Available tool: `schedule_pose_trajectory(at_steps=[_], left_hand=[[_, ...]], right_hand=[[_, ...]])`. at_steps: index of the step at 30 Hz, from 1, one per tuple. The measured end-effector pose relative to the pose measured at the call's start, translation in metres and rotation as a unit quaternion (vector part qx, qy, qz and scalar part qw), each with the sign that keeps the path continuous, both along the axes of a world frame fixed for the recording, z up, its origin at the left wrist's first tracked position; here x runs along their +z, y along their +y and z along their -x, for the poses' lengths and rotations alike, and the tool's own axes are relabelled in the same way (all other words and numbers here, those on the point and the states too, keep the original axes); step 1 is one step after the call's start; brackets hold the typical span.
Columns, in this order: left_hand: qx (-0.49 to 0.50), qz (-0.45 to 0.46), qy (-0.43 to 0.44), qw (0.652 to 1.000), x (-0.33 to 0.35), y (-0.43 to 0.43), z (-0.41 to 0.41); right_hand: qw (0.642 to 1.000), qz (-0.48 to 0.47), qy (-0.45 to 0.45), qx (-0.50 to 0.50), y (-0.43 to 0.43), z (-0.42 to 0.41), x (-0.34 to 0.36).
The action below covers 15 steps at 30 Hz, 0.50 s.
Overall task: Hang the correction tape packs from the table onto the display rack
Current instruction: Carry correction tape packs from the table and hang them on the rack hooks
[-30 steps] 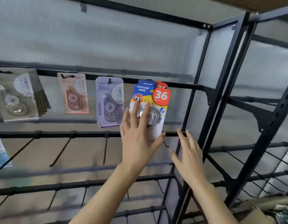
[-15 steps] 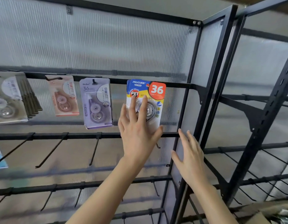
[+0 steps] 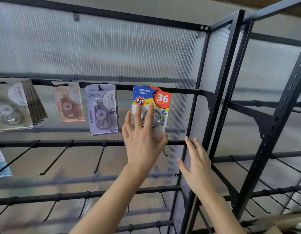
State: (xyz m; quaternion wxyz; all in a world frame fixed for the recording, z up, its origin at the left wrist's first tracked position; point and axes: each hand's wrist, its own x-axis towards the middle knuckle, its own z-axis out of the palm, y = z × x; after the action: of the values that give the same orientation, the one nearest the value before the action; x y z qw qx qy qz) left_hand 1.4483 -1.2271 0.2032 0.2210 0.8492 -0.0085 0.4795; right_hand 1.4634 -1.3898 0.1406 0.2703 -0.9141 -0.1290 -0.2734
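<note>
A blue, yellow and red correction tape pack marked 36 [image 3: 159, 102] hangs from the top rail of the black display rack [image 3: 178, 90]. More of the same packs hang behind it. My left hand [image 3: 143, 137] lies flat against its front, fingers straight over the clear blister, thumb at the pack's lower right corner. My right hand [image 3: 197, 164] hovers lower right with straight fingers and holds nothing, close to the rack's side post. The table is out of view.
Further left on the same rail hang a purple pack [image 3: 102, 109], a pink pack [image 3: 68, 102] and a stack of beige packs [image 3: 14, 105]. Lower rails carry several bare hooks [image 3: 99, 159]. A second black rack [image 3: 273, 124] stands at the right.
The view has swung slightly left, so the packs sit further right in frame. My left hand stays flat on the hanging pack; my right hand has barely moved.
</note>
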Motion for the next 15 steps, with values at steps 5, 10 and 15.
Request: schedule_pose_trajectory(at_steps=[5, 10, 15], left_hand=[[0.012, 0.006, 0.052, 0.999, -0.001, 0.006, -0.023], [0.019, 0.001, 0.116, 0.993, 0.000, 0.009, -0.055], [0.025, -0.026, 0.166, 0.985, 0.000, 0.012, -0.072]], right_hand=[[1.000, 0.011, 0.004, 0.004, -0.001, 0.006, -0.003], [0.999, 0.037, 0.017, 0.004, -0.004, 0.012, -0.006], [0.996, 0.068, 0.055, 0.003, -0.006, 0.021, -0.008]])
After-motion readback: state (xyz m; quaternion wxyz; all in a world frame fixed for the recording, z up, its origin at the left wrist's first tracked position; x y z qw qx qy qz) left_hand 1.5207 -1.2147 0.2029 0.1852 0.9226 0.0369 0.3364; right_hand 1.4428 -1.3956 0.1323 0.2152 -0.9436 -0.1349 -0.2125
